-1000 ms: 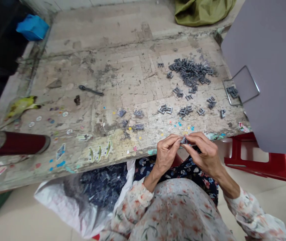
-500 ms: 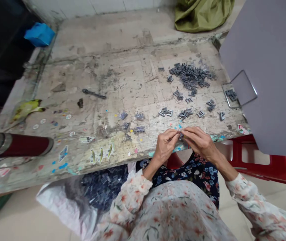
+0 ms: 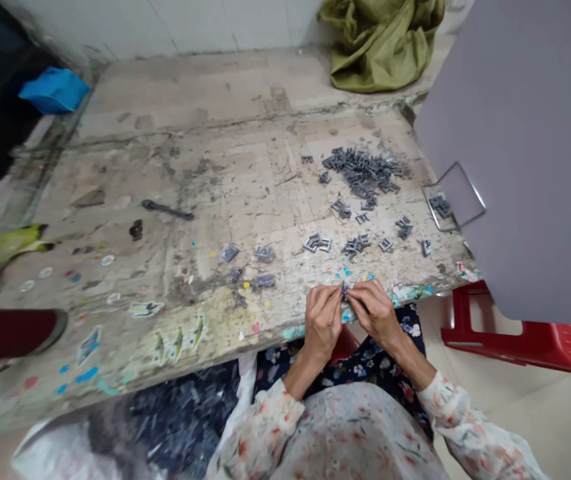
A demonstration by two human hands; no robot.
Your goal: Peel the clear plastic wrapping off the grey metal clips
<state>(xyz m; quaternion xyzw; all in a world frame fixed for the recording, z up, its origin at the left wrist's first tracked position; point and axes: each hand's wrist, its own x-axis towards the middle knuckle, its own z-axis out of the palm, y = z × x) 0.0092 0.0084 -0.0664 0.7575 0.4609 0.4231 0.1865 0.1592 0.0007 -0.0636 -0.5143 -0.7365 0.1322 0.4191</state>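
Observation:
At the table's front edge, my left hand (image 3: 323, 313) and my right hand (image 3: 373, 310) meet with fingertips pinched. Between them is a small grey plastic piece (image 3: 344, 291), mostly covered by the fingers; whether film surrounds it I cannot make out. Just beyond the hands lie loose grey frame-shaped pieces (image 3: 356, 245) and a curved group of them (image 3: 317, 243). Farther back is a large heap of similar grey pieces (image 3: 363, 168). Left of my hands rest several small clear packets (image 3: 265, 281) with grey pieces inside.
A dark bar-shaped tool (image 3: 168, 210) and a dark red flask (image 3: 10, 333) lie on the worn table (image 3: 245, 180). A grey panel (image 3: 525, 167) with a wire loop (image 3: 471, 200) borders the right side. Below are a red stool (image 3: 525, 340) and a white sack (image 3: 60, 447) of packets.
The view has shifted, so the table and hands appear farther left and lower. My fingers have drawn slightly apart around the small piece, which shows more now.

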